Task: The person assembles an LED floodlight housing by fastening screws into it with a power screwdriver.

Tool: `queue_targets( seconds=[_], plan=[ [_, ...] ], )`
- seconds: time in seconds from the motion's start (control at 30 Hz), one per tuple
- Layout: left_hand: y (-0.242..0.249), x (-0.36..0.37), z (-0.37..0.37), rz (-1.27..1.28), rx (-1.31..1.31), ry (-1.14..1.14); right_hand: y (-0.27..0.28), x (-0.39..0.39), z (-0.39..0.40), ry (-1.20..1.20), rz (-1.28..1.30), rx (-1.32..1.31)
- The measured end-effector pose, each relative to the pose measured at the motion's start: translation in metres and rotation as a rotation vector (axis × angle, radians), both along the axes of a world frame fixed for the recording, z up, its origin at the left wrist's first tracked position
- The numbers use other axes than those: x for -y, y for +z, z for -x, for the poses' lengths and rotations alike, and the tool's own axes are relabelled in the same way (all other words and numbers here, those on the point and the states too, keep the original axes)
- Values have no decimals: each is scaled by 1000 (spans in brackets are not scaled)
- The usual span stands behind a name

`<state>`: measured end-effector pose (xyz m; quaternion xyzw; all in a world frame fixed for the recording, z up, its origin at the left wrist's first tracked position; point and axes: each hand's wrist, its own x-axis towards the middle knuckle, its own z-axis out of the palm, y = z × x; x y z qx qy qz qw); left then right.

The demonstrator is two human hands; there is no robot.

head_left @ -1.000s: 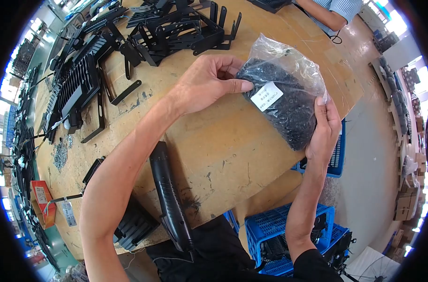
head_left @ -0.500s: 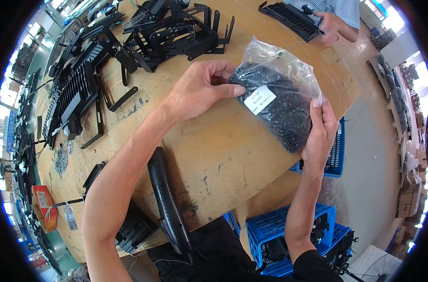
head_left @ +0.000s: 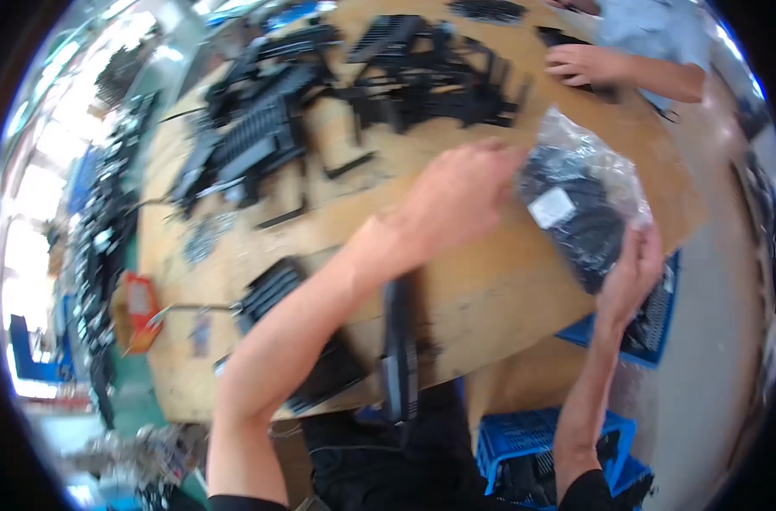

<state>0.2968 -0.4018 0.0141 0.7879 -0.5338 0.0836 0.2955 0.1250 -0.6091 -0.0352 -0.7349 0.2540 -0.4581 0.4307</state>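
Observation:
A clear plastic bag of small black parts, with a white label on its face, hangs tilted above the right part of the table. My right hand is closed on the bag's lower right edge. At the bag's upper left edge is my left hand, its fingers smeared by motion. I cannot make out whether they touch the bag or grip anything. Below my left forearm a long black power screwdriver lies on the table, its tip hidden by the arm.
Black brackets and finned black housings crowd the table's far side. A black finned part lies near the front edge, a red box at the left. Blue crates stand below. Across the table, a co-worker's hand holds a black part.
The view has shifted, so the table's things appear farther right. My left thumb, earlier pressed on the bag beside the label, has come off that spot. My right hand still holds the bag.

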Motion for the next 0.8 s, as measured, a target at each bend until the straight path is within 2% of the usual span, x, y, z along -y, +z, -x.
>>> queue_targets(
  seconds=[0.07, 0.13, 0.17, 0.2, 0.27, 0.33, 0.4, 0.47, 0.53, 0.57, 0.6, 0.63, 0.67, 0.7, 0.73, 0.77, 0.8],
  plan=[
    [55, -51, 34, 83, -136, 83, 17, -26, -5, 75, 68, 30],
    [99, -118, 66, 128, -178, 283, 15, -48, -13, 175, 121, 36],
    [106, -153, 84, 204, -162, 436, 12, -60, -17, 175, 172, 8],
    [107, -189, 106, 292, -145, 579, 11, -71, -20, 168, 233, -19],
    [99, -245, 161, 382, -220, 961, 9, -88, -21, 315, 347, -84],
    [45, -284, 201, 564, -344, 1166, 10, -92, -24, 425, 491, -130],
    [23, -277, 227, 310, -258, 1166, 15, -92, -21, 475, 519, -139],
    [19, -256, 236, 35, 59, 1253, 13, -92, -18, 488, 556, -183],
    [24, -245, 229, -61, 137, 1352, 5, -87, -10, 462, 573, -255],
    [19, -252, 223, -11, 165, 1362, -5, -78, -12, 507, 577, -207],
    [8, -264, 218, -11, 75, 1362, -10, -74, -15, 553, 471, -207],
    [4, -277, 218, -80, -41, 1347, -18, -68, -23, 535, 477, -146],
    [-16, -295, 213, 45, -82, 1256, -17, -110, -36, 603, 484, -116],
    [-16, -313, 214, 50, -111, 1293, -16, -134, -41, 655, 486, -132],
    [-8, -315, 211, 90, -152, 1236, -5, -136, -31, 613, 519, -168],
    [5, -311, 220, 304, -323, 1280, 14, -112, -6, 480, 560, -239],
    [-17, -318, 203, 450, -500, 1132, 47, -134, 15, 403, 499, -308]
  ],
)
